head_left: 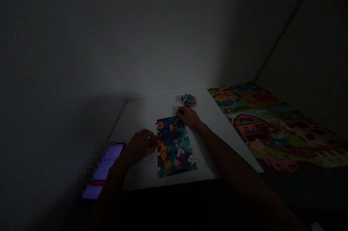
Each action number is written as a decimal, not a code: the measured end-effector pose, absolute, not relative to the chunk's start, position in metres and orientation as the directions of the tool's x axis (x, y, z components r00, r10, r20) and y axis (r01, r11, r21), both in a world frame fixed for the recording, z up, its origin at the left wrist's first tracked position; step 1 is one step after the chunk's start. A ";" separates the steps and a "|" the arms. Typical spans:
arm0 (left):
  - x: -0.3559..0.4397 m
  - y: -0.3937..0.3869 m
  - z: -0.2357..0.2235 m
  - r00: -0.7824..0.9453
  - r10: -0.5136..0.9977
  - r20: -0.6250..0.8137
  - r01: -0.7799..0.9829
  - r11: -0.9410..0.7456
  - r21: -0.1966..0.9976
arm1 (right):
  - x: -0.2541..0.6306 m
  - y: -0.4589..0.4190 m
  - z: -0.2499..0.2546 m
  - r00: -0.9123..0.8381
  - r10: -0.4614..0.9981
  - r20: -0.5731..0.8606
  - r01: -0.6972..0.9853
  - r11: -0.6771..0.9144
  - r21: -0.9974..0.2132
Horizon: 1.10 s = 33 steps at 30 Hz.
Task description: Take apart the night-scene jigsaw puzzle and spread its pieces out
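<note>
A finished farm jigsaw (272,129) lies right of the white tabletop (138,133), which carries a part-built rabbit jigsaw (174,147). The right hand (189,116) rests open on its far edge, seemingly steadying it, just short of a pile of loose pieces (189,100). The left hand (140,146) has its fingers closed on a red piece (152,140) at the jigsaw's left edge.

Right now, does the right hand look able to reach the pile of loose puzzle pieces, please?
Probably yes: the right hand rests just short of the loose puzzle pieces, with nothing visible between them.
</note>
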<state>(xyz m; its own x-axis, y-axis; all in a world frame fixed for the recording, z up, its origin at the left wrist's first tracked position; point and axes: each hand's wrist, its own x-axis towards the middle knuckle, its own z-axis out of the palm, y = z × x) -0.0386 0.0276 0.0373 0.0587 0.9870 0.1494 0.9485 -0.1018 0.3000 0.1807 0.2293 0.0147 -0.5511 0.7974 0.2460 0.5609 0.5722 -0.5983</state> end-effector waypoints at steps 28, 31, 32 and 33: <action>0.056 0.216 0.130 0.118 0.987 0.109 0.952 -0.144 0.271 | 0.183 0.229 0.023 -0.566 0.805 0.180 0.601 0.552 -0.578; 0.071 0.238 0.126 0.100 0.990 0.097 0.955 -0.123 0.269 | 0.183 0.228 0.025 -0.561 0.809 0.175 0.598 0.543 -0.589; 0.075 0.244 0.124 0.100 0.990 0.098 0.954 -0.123 0.272 | 0.183 0.228 0.025 -0.560 0.810 0.175 0.599 0.541 -0.590; 0.079 0.249 0.121 0.098 0.990 0.099 0.953 -0.122 0.276 | 0.183 0.227 0.026 -0.559 0.811 0.174 0.598 0.539 -0.592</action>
